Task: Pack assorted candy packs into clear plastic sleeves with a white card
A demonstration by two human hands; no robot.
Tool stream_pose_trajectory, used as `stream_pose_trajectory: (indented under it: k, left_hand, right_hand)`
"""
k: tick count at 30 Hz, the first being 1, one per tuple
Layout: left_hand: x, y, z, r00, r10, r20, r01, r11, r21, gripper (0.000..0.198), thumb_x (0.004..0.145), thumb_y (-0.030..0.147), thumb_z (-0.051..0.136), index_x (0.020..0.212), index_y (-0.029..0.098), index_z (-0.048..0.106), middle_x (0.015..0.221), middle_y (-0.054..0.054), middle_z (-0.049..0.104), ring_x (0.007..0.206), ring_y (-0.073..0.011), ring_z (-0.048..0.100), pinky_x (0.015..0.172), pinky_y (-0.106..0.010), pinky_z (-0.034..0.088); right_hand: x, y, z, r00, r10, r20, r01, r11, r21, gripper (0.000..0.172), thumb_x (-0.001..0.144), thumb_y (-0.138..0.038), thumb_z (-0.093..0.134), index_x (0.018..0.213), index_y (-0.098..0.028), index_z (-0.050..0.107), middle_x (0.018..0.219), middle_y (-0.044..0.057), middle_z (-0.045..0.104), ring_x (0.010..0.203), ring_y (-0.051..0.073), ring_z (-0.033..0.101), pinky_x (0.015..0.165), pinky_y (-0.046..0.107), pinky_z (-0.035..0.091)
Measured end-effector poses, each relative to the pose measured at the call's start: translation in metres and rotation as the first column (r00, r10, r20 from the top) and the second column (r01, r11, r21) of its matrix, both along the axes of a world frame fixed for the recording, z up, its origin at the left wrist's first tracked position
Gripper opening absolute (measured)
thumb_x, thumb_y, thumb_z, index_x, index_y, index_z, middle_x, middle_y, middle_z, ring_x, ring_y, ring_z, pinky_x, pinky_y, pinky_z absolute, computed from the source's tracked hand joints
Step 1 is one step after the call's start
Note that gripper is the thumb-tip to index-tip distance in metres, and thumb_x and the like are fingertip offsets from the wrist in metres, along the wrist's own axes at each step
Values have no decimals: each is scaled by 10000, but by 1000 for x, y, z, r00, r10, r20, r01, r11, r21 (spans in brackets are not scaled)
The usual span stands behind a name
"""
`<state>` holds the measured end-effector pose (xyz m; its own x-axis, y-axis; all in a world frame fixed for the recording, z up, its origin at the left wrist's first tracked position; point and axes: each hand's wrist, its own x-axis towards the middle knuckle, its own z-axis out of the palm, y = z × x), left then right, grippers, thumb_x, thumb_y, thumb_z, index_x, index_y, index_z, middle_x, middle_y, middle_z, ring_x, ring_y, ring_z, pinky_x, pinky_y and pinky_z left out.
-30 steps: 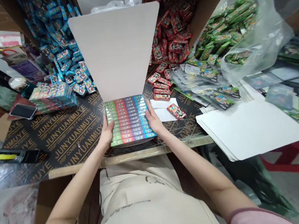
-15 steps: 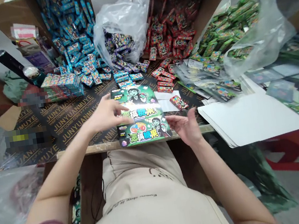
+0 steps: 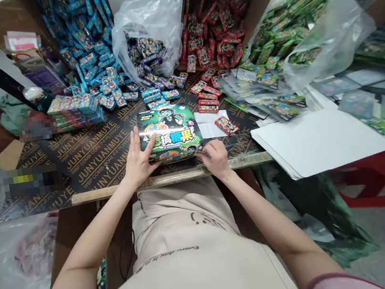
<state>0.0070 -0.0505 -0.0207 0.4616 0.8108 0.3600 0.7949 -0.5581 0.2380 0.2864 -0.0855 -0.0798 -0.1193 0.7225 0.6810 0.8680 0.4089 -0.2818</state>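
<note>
Green box — "搞糖果"; plywood tabletop — "JUNYUANMUYE".

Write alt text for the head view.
A person's left hand spreads over the left edge of a green printed box; the right hand is at its near right corner. Behind lie blue packets, purple packets, red packets, green packets.

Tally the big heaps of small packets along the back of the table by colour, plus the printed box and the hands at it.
Heap of blue oblong packets: 1
Heap of purple oblong packets: 1
Heap of red oblong packets: 1
Heap of green oblong packets: 1
Green printed cardboard box: 1
Left hand and right hand: 2
Total: 7
</note>
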Motion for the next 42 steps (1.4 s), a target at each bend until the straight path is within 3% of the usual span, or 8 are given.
stream_pose_trajectory:
  k: [6,14,17,20,24,28,33,42]
  left_hand:
    - [-3,-2,-13,1000,18,14,-16,990,-141,845,789,257,712,1494,380,262,1591,-104,-198,1167,-409,590,836,-464,570]
    - [17,-9,-23,995,81,65,-78,996,-49,785,799,223,696,1477,359,325,1607,-123,-104,1132,-403,614,766,-436,584]
    - [17,-10,-21,995,92,23,-91,994,-55,787,800,250,698,1478,369,317,1608,-126,-90,1066,-366,655,740,-421,586]
    - [6,-4,-12,999,-27,-34,23,993,-116,841,795,215,696,1496,372,260,1607,-144,-90,1042,-337,668,772,-413,575]
    - [-5,1,-5,985,-110,-136,88,983,-163,788,828,181,637,1496,367,261,1608,-164,8,922,-278,705,726,-390,573]
    - [3,-6,-4,976,-69,-206,53,995,-86,674,863,214,592,1471,356,337,1594,-149,162,907,-255,697,714,-376,576]
    - [12,-12,6,976,-57,-210,71,996,59,643,871,206,584,1459,347,366,1544,-103,337,1308,-363,465,1019,-581,412]
    - [12,-4,-14,958,-283,-51,286,955,73,607,928,152,467,1500,203,273,1440,-135,492,1423,-276,317,1155,-539,287]
  right_hand:
    - [4,0,-5,997,41,-59,-45,997,-69,218,849,-321,654,694,-203,555,711,46,536,722,216,499,670,341,415]
    - [11,4,-9,974,-58,-221,23,987,-160,189,850,-312,624,696,-210,583,729,49,576,742,232,561,706,375,478]
    - [14,7,-1,981,-96,-170,74,989,-130,225,823,-379,657,951,-193,644,996,129,635,962,295,592,823,441,493]
    - [17,16,18,998,52,29,-48,989,-138,538,801,-371,694,1293,-215,544,1419,165,468,1312,348,436,1027,528,399]
    - [24,33,36,909,368,196,-299,903,-308,689,819,-214,669,1450,-251,395,1505,108,408,1427,292,313,1148,534,288]
    - [34,40,35,889,429,164,-365,877,-313,643,861,-147,598,1463,-229,388,1451,116,478,1402,258,367,1150,502,328]
    - [37,39,36,904,413,114,-363,880,-305,651,863,-152,607,1463,-274,386,1457,84,473,1393,261,377,1147,514,345]
    - [36,37,33,903,423,78,-381,870,-313,532,912,-133,512,1432,-222,441,1415,92,520,1373,230,412,1144,475,374]
